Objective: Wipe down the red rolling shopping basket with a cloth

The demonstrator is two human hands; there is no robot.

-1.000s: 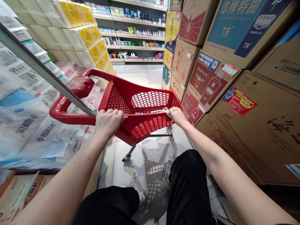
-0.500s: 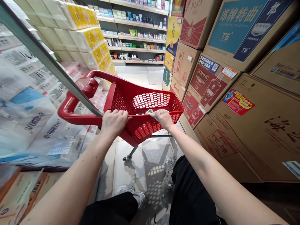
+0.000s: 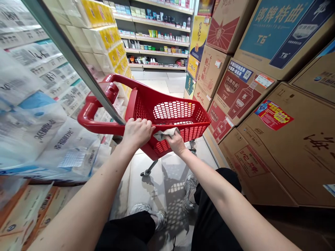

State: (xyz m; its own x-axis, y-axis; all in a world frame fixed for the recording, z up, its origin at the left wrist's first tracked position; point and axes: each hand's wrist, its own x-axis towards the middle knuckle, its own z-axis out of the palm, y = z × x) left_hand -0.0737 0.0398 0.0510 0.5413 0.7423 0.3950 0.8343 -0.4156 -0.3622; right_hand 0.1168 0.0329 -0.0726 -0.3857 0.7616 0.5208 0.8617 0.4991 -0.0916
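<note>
At far left, the looped handle seems the firmest hold on the red cart, which stands on the floor: stiff plastic, probably light and easily rolled. The left hand curls over its near rim. Next, a soft, limp, greyish cloth is pinched in the right hand; whether it presses the plastic is hard to tell. Rightward run glossy, perforated walls.
</note>
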